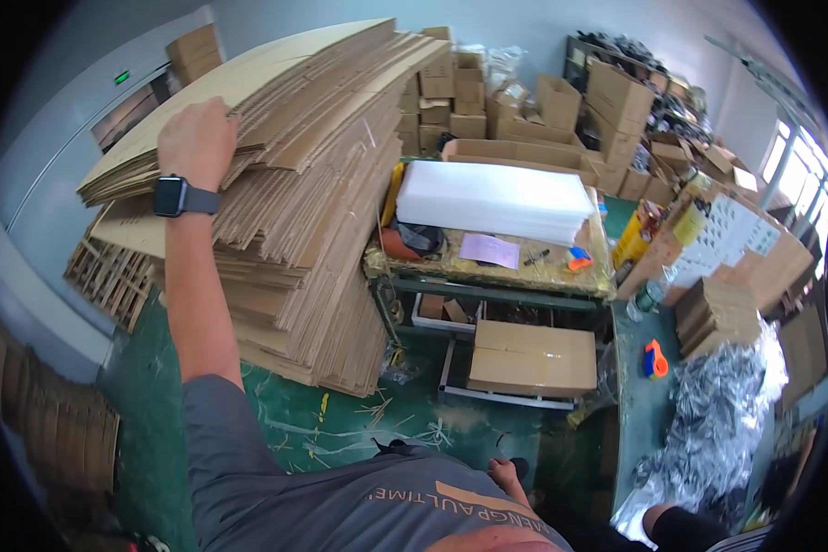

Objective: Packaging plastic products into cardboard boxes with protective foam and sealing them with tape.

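Head view: left hand (198, 138), with dark wristwatch (177, 197), closed over edges of upper flat brown cardboard sheets in tall leaning stack (304, 212), apparently to separate some. Right hand out of sight. Nearby, white foam sheets (497, 198) piled on cluttered workbench (488, 267).

Green floor (340, 428), pale walls (37, 166), cluttered workbench (488, 276), bright window (800, 166) at right
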A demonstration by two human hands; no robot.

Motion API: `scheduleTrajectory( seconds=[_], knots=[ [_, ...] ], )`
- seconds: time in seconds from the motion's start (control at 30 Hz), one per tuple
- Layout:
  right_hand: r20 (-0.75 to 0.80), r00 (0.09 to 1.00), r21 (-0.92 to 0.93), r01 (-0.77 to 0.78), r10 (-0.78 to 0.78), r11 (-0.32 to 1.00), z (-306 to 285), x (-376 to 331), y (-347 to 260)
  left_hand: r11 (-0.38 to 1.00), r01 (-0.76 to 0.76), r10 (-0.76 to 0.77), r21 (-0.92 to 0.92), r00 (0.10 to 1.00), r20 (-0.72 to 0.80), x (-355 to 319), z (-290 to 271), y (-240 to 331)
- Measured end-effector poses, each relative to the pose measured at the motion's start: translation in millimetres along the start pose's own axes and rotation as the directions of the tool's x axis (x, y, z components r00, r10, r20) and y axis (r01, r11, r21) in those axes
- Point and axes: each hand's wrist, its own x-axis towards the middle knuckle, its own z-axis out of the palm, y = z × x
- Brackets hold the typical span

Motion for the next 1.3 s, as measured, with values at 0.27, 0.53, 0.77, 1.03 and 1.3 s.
scheduleTrajectory(
  seconds=[0.27, 0.53, 0.77, 1.03, 1.3],
  knots=[
    [0.543, 0.725, 0.107, 0.441, -0.424, 0.891, -66.7, -25.4, -253.2, 0.970, -0.098, 0.008, -0.220, 0.926, -0.378, -152.0, -141.6, 83.8],
    [0.708, 0.176, 0.692, 0.023, -0.684, 0.722, -141.6, -184.7, -567.6, 0.964, 0.016, -0.089, -0.265, 0.960, -0.266, -349.1, -231.5, 229.1],
    [0.681, 0.383, 0.713, -0.154, -0.624, 0.684, -97.3, -109.3, -613.4, 0.929, 0.116, -0.097, -0.352, 0.993, 0.070, -527.8, -231.8, 379.6],
    [0.194, 0.569, 0.862, 0.290, -0.799, 0.416, -181.5, -63.8, -494.2, 0.754, 0.476, -0.273, -0.453, 0.854, 0.443, -476.5, -198.8, 366.6],
    [0.015, 0.565, 0.842, 0.438, -0.825, 0.314, -306.0, -84.0, -440.9, 0.617, 0.723, -0.740, -0.311, 0.667, 0.081, -317.0, -161.1, 143.6]
  ],
)
